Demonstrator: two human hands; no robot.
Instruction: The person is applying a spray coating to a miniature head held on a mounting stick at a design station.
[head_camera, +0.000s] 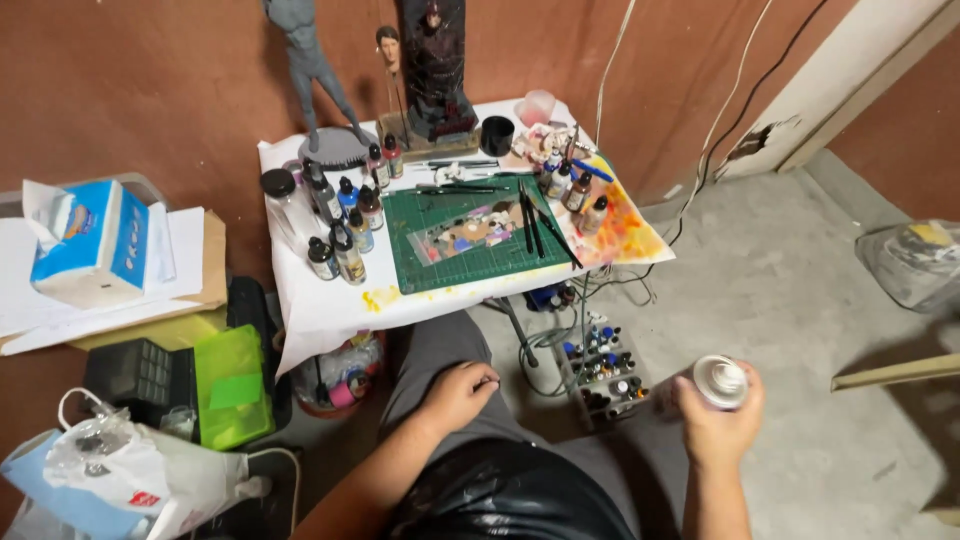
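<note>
Right hand closed around a white spray can, above the floor. Left hand resting on the knee, fingers curled, holding nothing, below the desk.

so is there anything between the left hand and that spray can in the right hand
Nothing solid. The left hand rests on the grey trouser leg; the right hand holds the spray can out over the floor. Only open air lies between them.

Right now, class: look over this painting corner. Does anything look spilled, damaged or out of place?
Yes. The white table cover is stained: orange and yellow paint spreads over its right corner, with yellow blots at the front edge. The wall by the door frame has a broken hole. The right hand holds a spray can; the left hand rests on the knee.
</note>
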